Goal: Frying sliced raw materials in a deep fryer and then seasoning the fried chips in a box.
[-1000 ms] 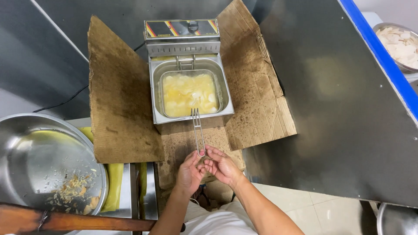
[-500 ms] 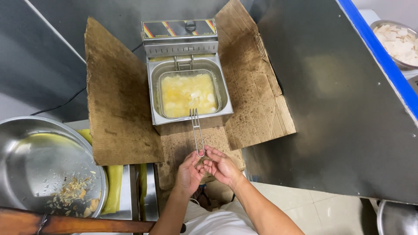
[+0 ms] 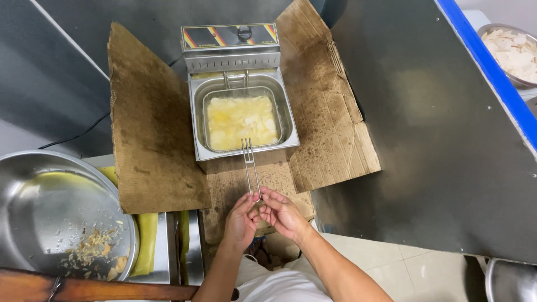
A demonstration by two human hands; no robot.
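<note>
Steel wire handle (image 3: 250, 170) runs from the fryer basket (image 3: 242, 120), sunk in oil in the fryer (image 3: 240, 89). My left hand (image 3: 241, 219) and right hand (image 3: 282, 212) both pinch its near end. I judge it stiff, greasy, front-heavy; grip at that end.

Handle end: our fingers (image 3: 267, 208) hide the wire handle (image 3: 250, 168) tip.
Bowls: we see the steel bowl (image 3: 33, 184) and the bowl of pale slices (image 3: 512, 53) cut by the edges.
</note>
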